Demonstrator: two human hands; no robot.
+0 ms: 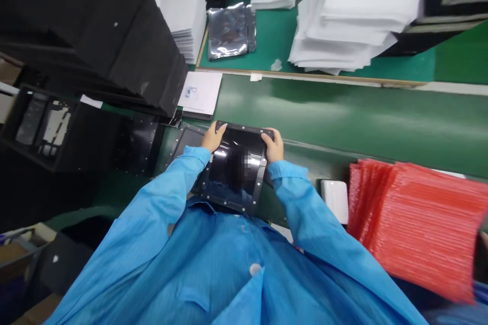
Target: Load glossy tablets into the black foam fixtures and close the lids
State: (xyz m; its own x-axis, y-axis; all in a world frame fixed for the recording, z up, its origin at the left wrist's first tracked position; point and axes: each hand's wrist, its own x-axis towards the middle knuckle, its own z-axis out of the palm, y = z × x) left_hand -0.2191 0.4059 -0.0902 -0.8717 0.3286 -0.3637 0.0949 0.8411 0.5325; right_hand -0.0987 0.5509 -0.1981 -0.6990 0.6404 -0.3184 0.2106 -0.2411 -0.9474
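Note:
I hold a glossy black panel (pixel 232 172) with a studded frame in front of my chest, tilted toward me. My left hand (pixel 213 136) grips its upper left corner, fingers curled over the edge. My right hand (pixel 273 145) is closed on its upper right corner. Both arms wear blue sleeves. The panel's lower edge meets my blue coat.
A green conveyor belt (pixel 343 117) runs across in front. Red bubble bags (pixel 415 223) are stacked at the right beside a small white block (pixel 334 197). Black trays (pixel 114 35) and a black bin (pixel 46 127) stand left. White foam sheets (pixel 351 15) and a silver bag (pixel 231 30) lie beyond.

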